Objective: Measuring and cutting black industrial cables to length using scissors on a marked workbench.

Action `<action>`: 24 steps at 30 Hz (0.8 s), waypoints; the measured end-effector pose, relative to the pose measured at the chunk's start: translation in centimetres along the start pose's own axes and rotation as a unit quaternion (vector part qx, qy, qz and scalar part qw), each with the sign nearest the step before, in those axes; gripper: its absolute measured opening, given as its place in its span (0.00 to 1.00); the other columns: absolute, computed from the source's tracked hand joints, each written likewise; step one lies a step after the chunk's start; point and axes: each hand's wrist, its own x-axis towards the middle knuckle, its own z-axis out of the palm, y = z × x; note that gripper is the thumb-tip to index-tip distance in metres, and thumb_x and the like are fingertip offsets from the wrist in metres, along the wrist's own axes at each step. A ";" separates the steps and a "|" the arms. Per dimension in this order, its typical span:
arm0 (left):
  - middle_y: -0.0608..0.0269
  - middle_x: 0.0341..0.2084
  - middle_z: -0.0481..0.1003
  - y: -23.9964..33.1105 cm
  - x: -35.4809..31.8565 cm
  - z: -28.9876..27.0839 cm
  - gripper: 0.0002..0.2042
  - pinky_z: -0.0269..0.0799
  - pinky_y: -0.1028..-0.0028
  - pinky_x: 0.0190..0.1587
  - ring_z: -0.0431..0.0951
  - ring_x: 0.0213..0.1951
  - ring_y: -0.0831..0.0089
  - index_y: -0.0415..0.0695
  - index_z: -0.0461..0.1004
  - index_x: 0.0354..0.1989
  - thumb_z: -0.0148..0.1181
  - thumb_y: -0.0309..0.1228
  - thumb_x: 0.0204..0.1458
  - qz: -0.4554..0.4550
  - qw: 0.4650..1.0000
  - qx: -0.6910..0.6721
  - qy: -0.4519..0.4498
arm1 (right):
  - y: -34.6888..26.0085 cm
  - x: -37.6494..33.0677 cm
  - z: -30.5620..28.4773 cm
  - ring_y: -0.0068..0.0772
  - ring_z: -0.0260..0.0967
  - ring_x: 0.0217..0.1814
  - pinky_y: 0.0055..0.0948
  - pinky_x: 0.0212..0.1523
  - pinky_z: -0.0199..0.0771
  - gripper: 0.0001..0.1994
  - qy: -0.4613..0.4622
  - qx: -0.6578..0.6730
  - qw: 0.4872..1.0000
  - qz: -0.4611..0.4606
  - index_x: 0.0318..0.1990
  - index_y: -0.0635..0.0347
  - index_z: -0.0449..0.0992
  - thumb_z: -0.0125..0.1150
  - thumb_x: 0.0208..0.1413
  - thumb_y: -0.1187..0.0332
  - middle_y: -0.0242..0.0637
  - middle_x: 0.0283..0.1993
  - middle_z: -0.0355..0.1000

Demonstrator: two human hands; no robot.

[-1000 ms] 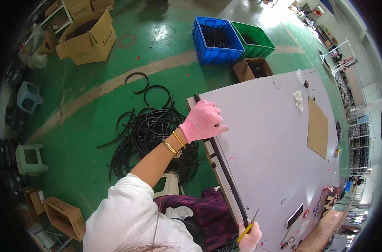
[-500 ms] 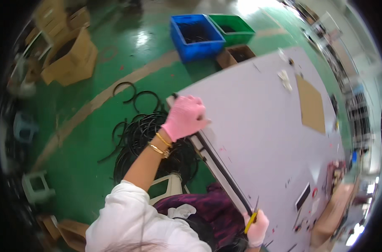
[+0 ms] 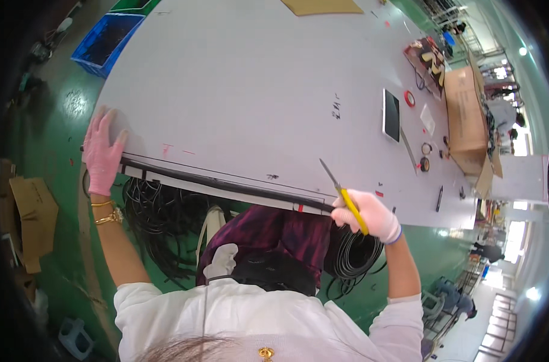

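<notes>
A long black rubber-like strip (image 3: pixel 226 183) lies along the near edge of the pale table (image 3: pixel 238 90). My left hand (image 3: pixel 104 151), in a pink glove, lies over the strip's left end with fingers stretched out on the tabletop. A short dark tip of the strip pokes out beyond that hand. In a pale pink glove, my right hand (image 3: pixel 374 216) is closed around yellow-handled scissors (image 3: pixel 350 206), their pointed blades angled up and left over the table. The same hand's fingertips meet the right end of the strip; whether they pinch it is hard to tell.
Coils of black strip (image 3: pixel 157 211) hang or lie below the edge, with another coil (image 3: pixel 354 256) at right. On the table are a tablet (image 3: pixel 391 114), red tape (image 3: pixel 409 98), a pen (image 3: pixel 439 199) and an open carton (image 3: pixel 467 114). A blue crate (image 3: pixel 108 45) stands far left.
My view has swung to the right and the table sits more level in it. The left hand has flattened, fingers spread, at the strip's left end. The right hand still holds the scissors.
</notes>
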 end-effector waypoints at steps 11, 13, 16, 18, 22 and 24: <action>0.58 0.69 0.64 0.4 0.1 -0.2 0.24 0.55 0.62 0.71 0.62 0.69 0.58 0.48 0.68 0.66 0.57 0.33 0.59 -0.030 0.999 0.016 -0.038 | 0.4 3.6 -1.1 0.54 0.78 0.39 0.44 0.40 0.76 0.25 0.023 -0.348 0.937 0.019 0.37 0.59 0.76 0.60 0.59 0.42 0.48 0.33 0.78; 0.58 0.69 0.64 0.1 0.2 -0.2 0.24 0.55 0.62 0.71 0.62 0.70 0.59 0.48 0.67 0.67 0.56 0.33 0.60 -0.028 0.999 0.024 -0.040 | 0.9 3.9 -1.1 0.54 0.77 0.36 0.43 0.38 0.75 0.23 0.038 -0.364 0.930 0.000 0.35 0.60 0.75 0.63 0.58 0.45 0.48 0.31 0.77; 0.59 0.69 0.63 -0.2 0.2 -0.4 0.24 0.55 0.63 0.72 0.62 0.70 0.59 0.48 0.67 0.67 0.56 0.34 0.60 -0.024 0.999 0.026 -0.038 | 0.6 4.2 -1.0 0.58 0.75 0.37 0.46 0.38 0.74 0.22 0.049 -0.392 0.919 -0.002 0.35 0.61 0.74 0.64 0.58 0.47 0.49 0.31 0.77; 0.58 0.69 0.63 -0.3 0.2 -0.1 0.24 0.55 0.63 0.72 0.62 0.70 0.59 0.48 0.67 0.67 0.56 0.34 0.61 -0.022 0.999 0.014 -0.041 | 0.1 4.5 -0.9 0.57 0.76 0.38 0.46 0.39 0.76 0.21 0.050 -0.437 0.898 0.019 0.37 0.60 0.74 0.63 0.58 0.48 0.49 0.32 0.77; 0.58 0.69 0.63 -0.6 0.0 0.1 0.24 0.55 0.63 0.72 0.62 0.70 0.59 0.48 0.67 0.67 0.56 0.35 0.61 -0.019 0.999 0.022 -0.045 | -1.0 4.2 -0.7 0.52 0.79 0.41 0.44 0.45 0.79 0.18 0.022 -0.464 0.885 0.038 0.41 0.60 0.77 0.54 0.62 0.53 0.48 0.37 0.80; 0.58 0.69 0.63 -0.7 0.1 0.0 0.24 0.56 0.63 0.71 0.62 0.70 0.58 0.47 0.67 0.67 0.56 0.35 0.61 -0.016 0.999 0.013 -0.044 | -0.7 4.2 -0.8 0.51 0.79 0.41 0.44 0.45 0.79 0.18 0.018 -0.478 0.878 0.029 0.43 0.60 0.76 0.55 0.62 0.53 0.48 0.37 0.80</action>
